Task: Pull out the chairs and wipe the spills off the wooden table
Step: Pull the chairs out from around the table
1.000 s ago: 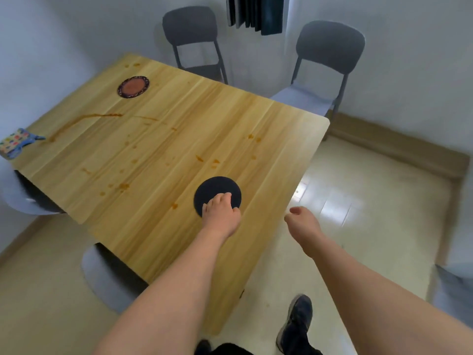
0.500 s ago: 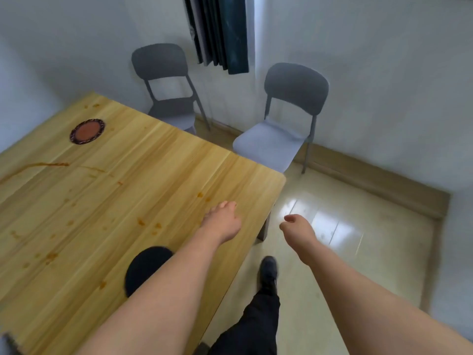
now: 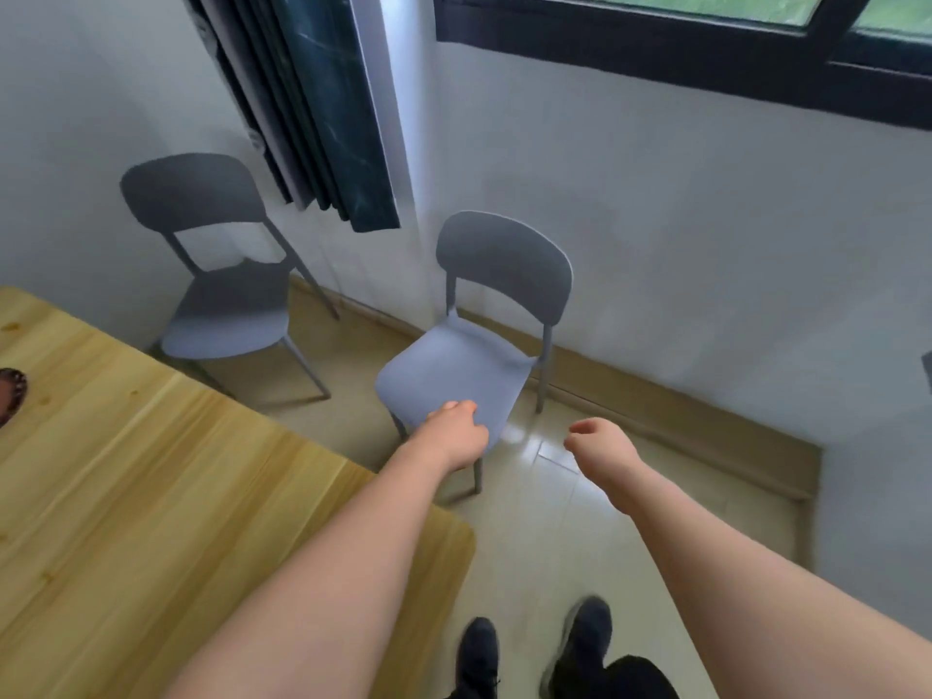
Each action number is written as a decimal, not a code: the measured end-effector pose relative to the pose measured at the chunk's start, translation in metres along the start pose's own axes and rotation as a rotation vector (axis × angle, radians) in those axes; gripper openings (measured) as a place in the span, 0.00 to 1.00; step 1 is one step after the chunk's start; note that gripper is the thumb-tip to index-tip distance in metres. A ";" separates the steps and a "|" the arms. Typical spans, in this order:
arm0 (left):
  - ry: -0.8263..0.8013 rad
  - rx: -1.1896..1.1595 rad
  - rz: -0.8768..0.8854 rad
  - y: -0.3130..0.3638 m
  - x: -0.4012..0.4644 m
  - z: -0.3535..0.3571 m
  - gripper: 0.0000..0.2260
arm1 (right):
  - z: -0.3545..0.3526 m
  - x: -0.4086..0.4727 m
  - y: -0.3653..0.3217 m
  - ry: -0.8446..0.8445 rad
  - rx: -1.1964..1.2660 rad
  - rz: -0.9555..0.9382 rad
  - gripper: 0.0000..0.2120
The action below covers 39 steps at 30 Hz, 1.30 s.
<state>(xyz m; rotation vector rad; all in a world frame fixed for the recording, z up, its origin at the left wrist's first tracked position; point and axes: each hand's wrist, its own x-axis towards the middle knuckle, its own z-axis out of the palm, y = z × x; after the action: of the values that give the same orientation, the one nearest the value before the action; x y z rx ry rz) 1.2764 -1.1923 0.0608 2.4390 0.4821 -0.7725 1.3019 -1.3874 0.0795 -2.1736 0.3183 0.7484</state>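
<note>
While our left hand (image 3: 456, 436) hangs in front of the near chair (image 3: 456, 380), its fingers loosely curled around nothing, we cannot tell whether the knuckles touch the seat's front edge or merely overlap it in this view. Our right hand (image 3: 602, 443) hovers to the right of that chair, over the floor (image 3: 565, 517), its fingers also loosely curled and holding nothing. Both bare forearms reach in from the bottom of the frame.

The near chair, grey with a curved backrest, stands clear of the table (image 3: 166, 496), its seat facing us and its back close to the wall (image 3: 681, 234). To the left of it stands a second chair (image 3: 222, 315) of the same make, also set back toward the wall and just beyond the table's far edge. The table, light wood, lies left of the near chair, its rounded corner pointing toward our feet. A few small orange-brown spots (image 3: 12, 326) show on the wood near its far left edge, and a dark round mat (image 3: 10, 396) is cut off by the frame there.

Above and left of the near chair, a dark curtain (image 3: 323, 108) hangs bunched against the wall; a black-framed window (image 3: 706, 47) runs above and to the right. Our black shoes (image 3: 580, 643) stand on the pale tiles below the chair, beside the table corner.
</note>
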 end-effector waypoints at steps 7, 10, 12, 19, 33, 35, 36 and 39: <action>-0.016 -0.127 -0.173 0.057 0.101 -0.024 0.14 | -0.072 0.129 -0.045 -0.036 -0.098 -0.065 0.15; -0.003 -0.182 -0.247 0.080 0.129 -0.040 0.14 | -0.102 0.176 -0.077 -0.088 -0.155 -0.099 0.13; 0.037 -0.282 -0.295 0.094 0.149 -0.046 0.08 | -0.115 0.209 -0.104 -0.110 -0.238 -0.142 0.10; 0.061 -1.062 -0.509 0.127 0.222 -0.062 0.21 | -0.110 0.310 -0.189 -0.153 -0.345 -0.189 0.15; 0.031 -2.105 -0.976 0.241 0.335 -0.083 0.26 | -0.093 0.447 -0.272 -0.321 -0.532 -0.216 0.15; 0.087 -2.200 -1.029 0.254 0.349 -0.087 0.26 | -0.085 0.467 -0.278 -0.379 -0.534 -0.220 0.12; 0.106 -2.232 -1.030 0.258 0.354 -0.090 0.25 | -0.081 0.475 -0.279 -0.405 -0.511 -0.208 0.11; 0.203 -2.325 -1.098 0.259 0.370 -0.094 0.25 | -0.064 0.489 -0.278 -0.516 -0.502 -0.125 0.05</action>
<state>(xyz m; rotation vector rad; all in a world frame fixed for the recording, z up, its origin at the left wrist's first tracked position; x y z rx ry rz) 1.7245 -1.2807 -0.0020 -0.0684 1.5147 0.0767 1.8420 -1.2459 -0.0157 -2.3145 -0.3007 1.3881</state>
